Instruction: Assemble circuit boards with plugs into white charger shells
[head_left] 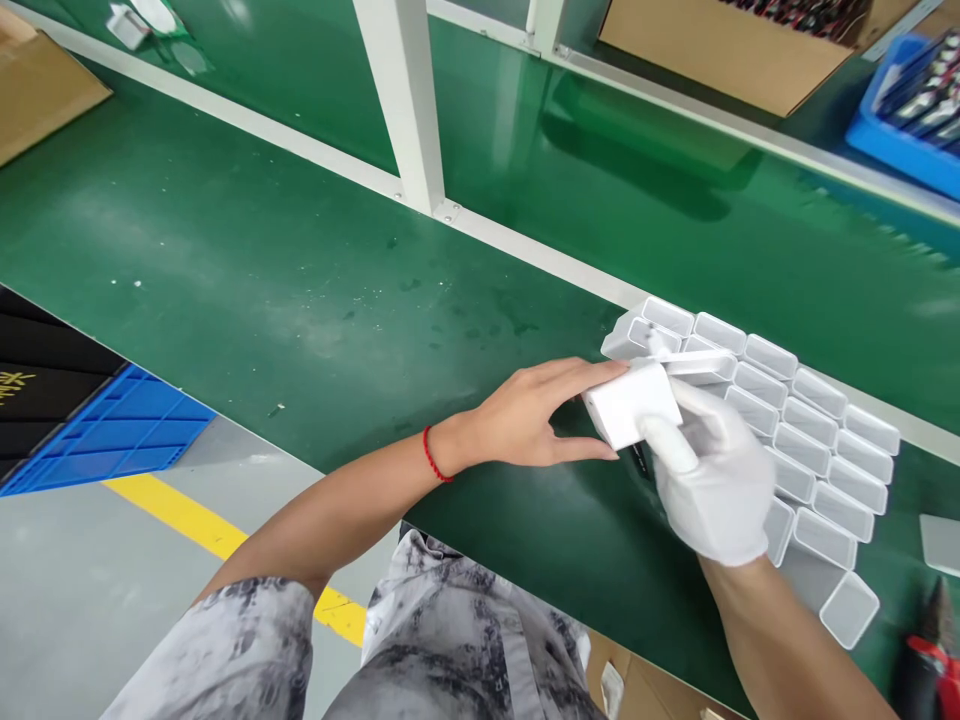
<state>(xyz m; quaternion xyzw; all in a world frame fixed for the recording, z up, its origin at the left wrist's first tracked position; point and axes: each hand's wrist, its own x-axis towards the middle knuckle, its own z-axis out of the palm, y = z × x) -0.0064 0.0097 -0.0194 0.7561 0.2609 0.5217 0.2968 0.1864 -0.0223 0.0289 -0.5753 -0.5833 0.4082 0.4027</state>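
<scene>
A small white box (pixel 636 402) is grasped in the gloved right hand (pixel 712 470), just to the left of the rows of white cases (pixel 806 420) and partly over them. The gloved thumb is pressed on the box's face; the other gloved fingers are mostly hidden behind it. By the bare left hand (pixel 536 415), left of the cases, the box's left end is met with fingers and thumb parted; whether it is gripped there cannot be told.

At the cases' near left edge, a thin white piece (pixel 697 361) is seen beyond the box, but whether it is held or only laid there is unclear. A dark object (pixel 639 461), left of the cases, is largely covered by the box and glove. Some cases are hidden by the right hand and forearm.

To the right of the cases, pliers (pixel 930 650) and a flat white plate (pixel 941 544) are cut off by the picture's edge. Beyond the cases, a blue tray (pixel 874 140) and a cardboard carton (pixel 720 60) are cropped too, their contents hard to make out.
</scene>
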